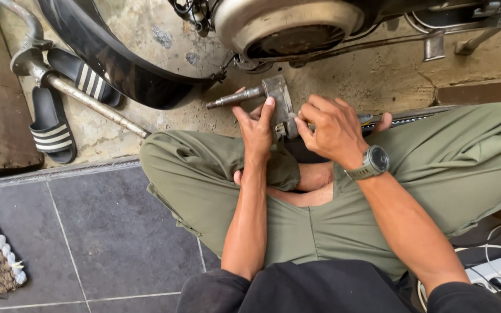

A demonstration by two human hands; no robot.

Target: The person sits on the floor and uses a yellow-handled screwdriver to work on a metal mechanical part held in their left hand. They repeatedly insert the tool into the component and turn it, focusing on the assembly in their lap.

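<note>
Metal shaft part (273, 101) gripped between left hand (256, 130), right hand (331, 130)

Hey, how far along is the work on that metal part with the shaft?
Done: the metal part with a shaft is off the scooter engine and sits in front of the person's lap. In hand: the left hand steadies it while the right hand works at its near end. Left: it is not back on any machine; whatever the fingers work on is hidden.
</note>
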